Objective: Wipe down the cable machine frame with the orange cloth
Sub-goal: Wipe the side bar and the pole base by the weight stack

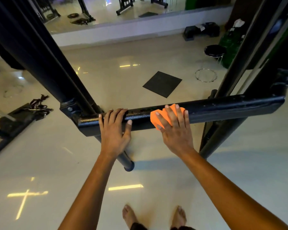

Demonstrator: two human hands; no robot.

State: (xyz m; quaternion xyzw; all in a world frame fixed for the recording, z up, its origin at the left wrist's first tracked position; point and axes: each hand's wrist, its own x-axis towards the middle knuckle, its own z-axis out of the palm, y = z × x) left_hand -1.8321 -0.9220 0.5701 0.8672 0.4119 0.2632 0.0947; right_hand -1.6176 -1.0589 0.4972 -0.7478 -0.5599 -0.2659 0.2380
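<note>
Two bare hands on the black crossbar (223, 107) of the cable machine frame. Right hand (174, 126) lies flat on the orange cloth (156, 117), fingers straight and spread apart, pressing the cloth against the top and near side of the bar, roughly mid-length. Cloth bunched, showing between and beside the fingers. Left hand (114, 128) rests on the bar just left of the cloth, not touching it; fingers together, draped over the top edge, thumb out along the near side. Left end of the bar meets a slanted black post (40, 52) at a bolted joint; right end meets another post (249, 47). Beyond the bar on the glossy floor (106, 80): a dark square mat (162, 84), a round black stool (214, 50) on a chrome ring base. Bare feet (129, 216) at the bottom edge.
</note>
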